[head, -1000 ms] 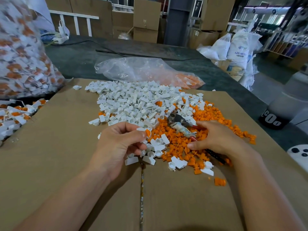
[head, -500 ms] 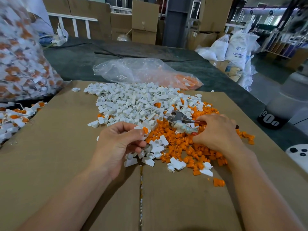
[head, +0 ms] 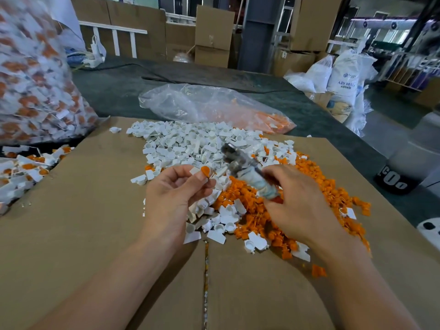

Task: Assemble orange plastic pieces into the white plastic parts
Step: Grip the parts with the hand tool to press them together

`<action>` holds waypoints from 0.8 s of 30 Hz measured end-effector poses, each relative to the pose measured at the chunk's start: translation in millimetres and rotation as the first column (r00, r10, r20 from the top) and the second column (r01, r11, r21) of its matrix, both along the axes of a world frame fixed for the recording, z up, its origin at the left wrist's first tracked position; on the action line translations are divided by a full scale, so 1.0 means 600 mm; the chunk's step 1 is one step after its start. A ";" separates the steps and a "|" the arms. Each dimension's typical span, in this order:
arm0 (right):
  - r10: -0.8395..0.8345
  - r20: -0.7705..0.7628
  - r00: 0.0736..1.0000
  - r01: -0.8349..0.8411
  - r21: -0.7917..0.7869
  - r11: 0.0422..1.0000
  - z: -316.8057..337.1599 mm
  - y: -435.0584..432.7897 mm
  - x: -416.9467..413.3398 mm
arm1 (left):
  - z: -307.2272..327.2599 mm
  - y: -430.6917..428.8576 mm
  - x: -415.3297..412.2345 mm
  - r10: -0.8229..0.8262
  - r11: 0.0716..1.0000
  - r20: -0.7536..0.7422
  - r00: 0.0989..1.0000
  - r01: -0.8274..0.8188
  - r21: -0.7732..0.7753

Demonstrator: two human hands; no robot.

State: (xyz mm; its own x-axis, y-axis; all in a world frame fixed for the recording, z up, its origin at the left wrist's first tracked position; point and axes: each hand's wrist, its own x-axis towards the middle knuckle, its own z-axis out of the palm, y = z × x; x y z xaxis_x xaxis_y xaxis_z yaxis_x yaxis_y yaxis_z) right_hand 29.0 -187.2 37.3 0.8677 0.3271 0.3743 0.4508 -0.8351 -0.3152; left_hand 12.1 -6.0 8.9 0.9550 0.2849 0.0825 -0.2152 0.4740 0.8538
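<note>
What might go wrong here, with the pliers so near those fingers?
The pliers in the right hand are close to the left hand, which pinches a small orange-and-white part; a slip might nip a fingertip. If dropped, that part could vanish among the loose white and orange pieces beneath.

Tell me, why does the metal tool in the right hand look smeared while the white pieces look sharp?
Head view: likely motion blur; the metal tool gripped by the right hand is streaked, while the white pieces on the cardboard are crisp. Head view too: the big bag at left is smeared; the light is soft, with no harsh glare.
</note>
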 end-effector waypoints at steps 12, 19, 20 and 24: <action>0.087 0.007 0.996 -0.087 -0.036 0.996 -0.018 0.029 -0.007 | 0.003 0.000 -0.003 0.046 0.999 0.064 0.997 -0.044 -0.030; 0.076 -0.016 0.997 -0.077 -0.034 0.996 -0.018 0.031 -0.007 | 0.000 0.001 -0.003 0.057 0.998 0.068 0.996 -0.055 -0.027; 0.075 -0.018 0.997 -0.075 -0.034 0.997 -0.019 0.031 -0.007 | 0.001 0.001 -0.003 0.059 0.998 0.069 0.996 -0.057 -0.023; 0.077 -0.030 0.997 -0.079 -0.057 0.995 -0.022 0.030 -0.008 | 0.001 -0.001 -0.002 0.048 0.999 0.069 0.996 -0.047 -0.025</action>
State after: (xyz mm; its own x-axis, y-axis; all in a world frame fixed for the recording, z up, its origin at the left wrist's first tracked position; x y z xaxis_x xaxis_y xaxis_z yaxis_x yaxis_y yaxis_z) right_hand 24.3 -169.2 23.8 0.8486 0.4147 0.3285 0.5070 -0.8150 -0.2807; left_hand 10.8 -6.3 9.6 0.9325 0.3325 0.1413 -0.2967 0.4817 0.8246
